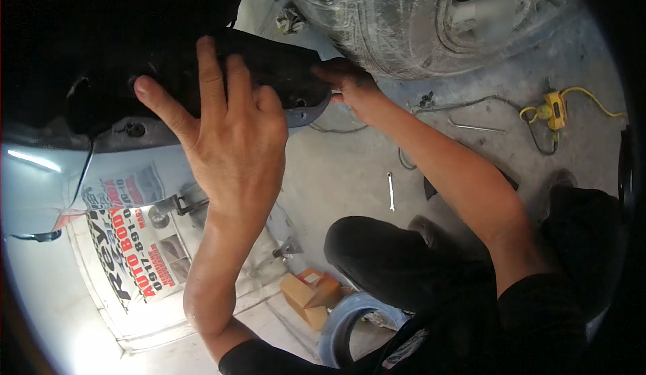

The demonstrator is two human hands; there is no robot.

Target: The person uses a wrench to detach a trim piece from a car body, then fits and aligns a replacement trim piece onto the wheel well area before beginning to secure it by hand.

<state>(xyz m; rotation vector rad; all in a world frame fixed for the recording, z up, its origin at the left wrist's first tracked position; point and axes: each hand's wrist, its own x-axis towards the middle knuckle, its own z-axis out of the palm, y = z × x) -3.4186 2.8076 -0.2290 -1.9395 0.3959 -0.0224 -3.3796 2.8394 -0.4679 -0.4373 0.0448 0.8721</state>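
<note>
A black plastic liner panel (pixel 282 69) with holes runs along the lower edge of a silver vehicle body (pixel 141 160) at the upper left. My left hand (pixel 232 129) lies against the panel with its fingers apart and stretched over its dark face. My right hand (pixel 353 89) grips the panel's right end, its thumb and fingers partly hidden by shadow and the panel. A dusty wheel and tyre (pixel 356 18) are just beyond that end.
A yellow power connector (pixel 555 111) with cords, a metal bar (pixel 471 127) and a wrench (pixel 391 190) lie on the concrete floor. A cardboard box (pixel 303 301), a ring-shaped part (pixel 336 324) and a printed banner (pixel 141 254) are at lower left. My knees occupy the lower right.
</note>
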